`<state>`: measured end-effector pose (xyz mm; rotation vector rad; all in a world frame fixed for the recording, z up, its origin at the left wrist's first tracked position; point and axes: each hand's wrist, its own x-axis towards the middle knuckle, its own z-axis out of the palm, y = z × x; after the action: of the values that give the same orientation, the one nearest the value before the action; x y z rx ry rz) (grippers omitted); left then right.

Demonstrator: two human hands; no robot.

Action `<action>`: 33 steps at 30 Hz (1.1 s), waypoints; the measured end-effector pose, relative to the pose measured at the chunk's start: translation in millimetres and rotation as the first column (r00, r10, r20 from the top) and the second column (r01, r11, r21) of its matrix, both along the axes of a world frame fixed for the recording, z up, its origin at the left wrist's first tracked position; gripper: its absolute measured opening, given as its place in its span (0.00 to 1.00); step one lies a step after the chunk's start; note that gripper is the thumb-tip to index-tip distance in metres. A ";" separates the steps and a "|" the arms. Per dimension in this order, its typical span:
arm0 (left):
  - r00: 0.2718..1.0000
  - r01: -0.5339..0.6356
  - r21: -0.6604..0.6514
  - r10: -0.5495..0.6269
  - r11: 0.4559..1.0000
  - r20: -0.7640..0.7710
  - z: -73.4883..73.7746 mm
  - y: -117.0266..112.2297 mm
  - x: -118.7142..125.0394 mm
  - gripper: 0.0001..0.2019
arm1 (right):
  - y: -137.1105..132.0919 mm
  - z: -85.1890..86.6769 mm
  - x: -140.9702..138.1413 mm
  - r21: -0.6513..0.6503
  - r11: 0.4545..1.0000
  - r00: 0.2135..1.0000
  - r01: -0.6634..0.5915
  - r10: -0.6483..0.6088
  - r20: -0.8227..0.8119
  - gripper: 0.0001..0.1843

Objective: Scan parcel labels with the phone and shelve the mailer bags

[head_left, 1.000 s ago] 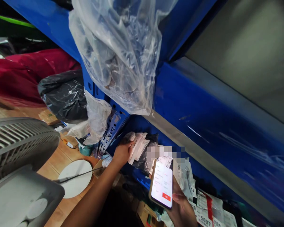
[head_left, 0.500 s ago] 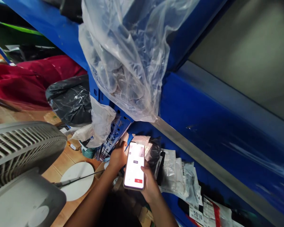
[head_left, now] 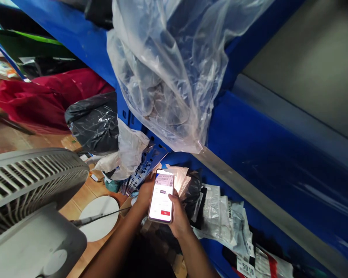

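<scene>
1. Since the earliest frame, the phone (head_left: 159, 206) has moved leftward, away from the parcels further along the row, and now sits right beside my left hand (head_left: 145, 192); half a second ago its screen showed no readable label, and now a barcode label shows at the top.
2. From the head view, my right hand (head_left: 179, 220) is wrapped round the phone from its right side, thumb over the edge of the lit screen, which has a red button near the bottom.
3. My left hand reaches in at the phone's left edge; its fingers are hidden behind it, so I cannot tell whether they are pinching anything.
4. Just beyond the phone are pale parcels (head_left: 182, 175) with printed labels, then a dark plastic parcel (head_left: 193, 187) and clear-wrapped white parcels (head_left: 213, 204), all in a row along the blue rack (head_left: 263, 154).
5. Further right, a tag (head_left: 246, 267) reads 5010, next to a parcel with a red stripe (head_left: 272, 266).
6. Above hangs a transparent plastic bag (head_left: 174, 77).
7. To my left are a grey fan (head_left: 31, 177), a white disc (head_left: 100, 218) on the tiled floor (head_left: 87, 189), a black plastic bag (head_left: 95, 123) and red fabric (head_left: 58, 94).
</scene>
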<state>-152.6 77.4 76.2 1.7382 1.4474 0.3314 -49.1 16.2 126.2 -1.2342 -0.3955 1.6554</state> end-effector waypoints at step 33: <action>0.986 -0.137 -0.001 0.137 0.991 -0.100 9.5 -3.6 6.9 0.16 | -17.4 1.6 12.9 -0.003 0.997 0.997 0.071 -0.071 0.040 0.31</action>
<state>-145.7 73.8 85.7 1.6732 1.6429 0.3144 -36.2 -1.2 127.7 -1.2718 -0.3684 1.5745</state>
